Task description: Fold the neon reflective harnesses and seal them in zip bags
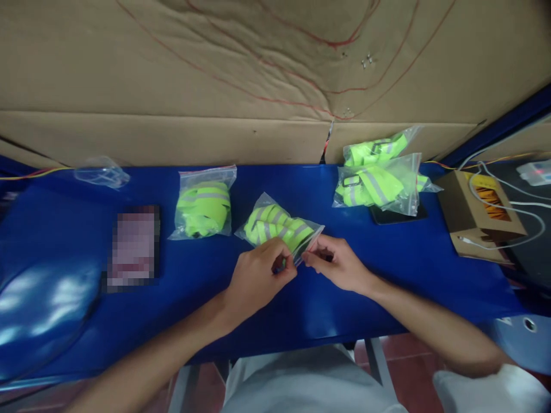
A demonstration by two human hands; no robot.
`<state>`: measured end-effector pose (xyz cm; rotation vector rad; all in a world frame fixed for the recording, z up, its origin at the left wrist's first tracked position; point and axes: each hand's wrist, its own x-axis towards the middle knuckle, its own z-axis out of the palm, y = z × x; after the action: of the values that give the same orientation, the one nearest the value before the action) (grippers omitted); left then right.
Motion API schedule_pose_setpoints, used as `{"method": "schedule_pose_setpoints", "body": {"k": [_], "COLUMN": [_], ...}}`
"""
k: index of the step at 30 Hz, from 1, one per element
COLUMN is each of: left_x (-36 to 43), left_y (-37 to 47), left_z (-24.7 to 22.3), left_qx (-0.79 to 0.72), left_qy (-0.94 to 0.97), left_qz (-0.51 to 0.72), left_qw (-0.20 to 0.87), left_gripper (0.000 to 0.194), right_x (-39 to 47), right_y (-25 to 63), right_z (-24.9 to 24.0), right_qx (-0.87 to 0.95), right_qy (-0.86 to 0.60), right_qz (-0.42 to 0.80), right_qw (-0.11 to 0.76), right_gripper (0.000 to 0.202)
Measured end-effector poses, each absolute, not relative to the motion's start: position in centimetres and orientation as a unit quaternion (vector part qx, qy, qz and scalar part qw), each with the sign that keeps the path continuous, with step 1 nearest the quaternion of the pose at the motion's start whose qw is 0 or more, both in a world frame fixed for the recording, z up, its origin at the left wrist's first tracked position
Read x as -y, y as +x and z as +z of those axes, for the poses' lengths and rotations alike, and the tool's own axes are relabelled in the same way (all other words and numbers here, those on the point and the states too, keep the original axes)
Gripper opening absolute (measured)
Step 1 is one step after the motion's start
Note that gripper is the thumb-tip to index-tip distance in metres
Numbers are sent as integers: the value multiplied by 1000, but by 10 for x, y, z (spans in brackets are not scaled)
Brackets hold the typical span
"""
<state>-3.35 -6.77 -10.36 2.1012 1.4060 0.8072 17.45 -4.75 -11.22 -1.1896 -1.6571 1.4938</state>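
A clear zip bag [275,222] with a folded neon-yellow strap with grey stripes inside lies on the blue table at the middle. My left hand [263,274] pinches the near edge of its opening. At the right corner of that edge, my right hand [336,263] is closed on the bag with thumb and fingers. Another bagged yellow strap [204,207] lies to the left, not touched by either hand. Toward the back right, more bagged yellow straps [374,183] are piled together, one with a dark buckle showing.
A pixelated flat object [133,246] lies at the left. Crumpled clear plastic [102,172] is at the back left. An open cardboard box [477,212] with orange packets and white cables stands at the right. A dark flat object [398,214] lies under the piled bags. Cardboard [172,137] lines the back.
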Motion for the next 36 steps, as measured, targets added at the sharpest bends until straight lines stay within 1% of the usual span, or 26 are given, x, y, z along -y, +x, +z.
{"method": "schedule_pose_setpoints", "body": {"k": [3,7,9,11,14,16,17,18,19,21,23,24,25,27,30,33,36], "left_x": [63,57,59,63,68,68,65,61,55,41,28,23,20,17,20,23,24], "left_y": [-43,-57,-56,-50,-39,-40,-43,-49,-57,-76,-92,-98,-102,-105,-100,-96,-95], "left_z": [-94,-81,-81,-87,-96,-97,-96,-95,-94,-93,-96,-99,-102,-107,-109,-107,-105], "left_qx": [-521,-538,-496,-402,-258,-223,-225,-239,-262,-319,-370,-383,-389,-386,-378,-379,-382], "left_qy": [762,724,747,815,907,925,925,923,921,916,910,909,908,909,911,910,907], "left_qz": [335,411,431,412,331,306,303,298,284,236,182,165,157,158,165,168,176], "left_qw": [191,133,102,59,-8,-29,-38,-47,-55,-59,-36,-19,-2,19,16,-3,-17], "left_gripper": [15,16,15,13,10,6,7,15,28,60,90,99,104,104,91,78,74], "right_x": [47,46,45,42,38,36,35,35,34,34,34,33,33,33,32,31,29], "right_y": [176,177,179,181,184,186,187,188,188,189,189,189,189,189,189,191,193], "right_z": [-109,-110,-113,-116,-120,-121,-122,-122,-123,-124,-124,-124,-123,-122,-122,-121,-120], "right_qx": [641,628,617,612,609,611,611,612,615,624,637,641,642,640,649,662,661], "right_qy": [-447,-483,-506,-521,-525,-529,-533,-535,-536,-533,-527,-525,-523,-519,-514,-524,-536], "right_qz": [554,535,515,499,495,488,482,478,476,474,467,463,459,454,439,405,387], "right_qw": [288,295,312,325,328,330,332,332,329,319,313,316,322,339,350,352,356], "right_gripper": [22,29,35,42,52,54,54,54,53,52,51,49,47,39,29,27,29]}}
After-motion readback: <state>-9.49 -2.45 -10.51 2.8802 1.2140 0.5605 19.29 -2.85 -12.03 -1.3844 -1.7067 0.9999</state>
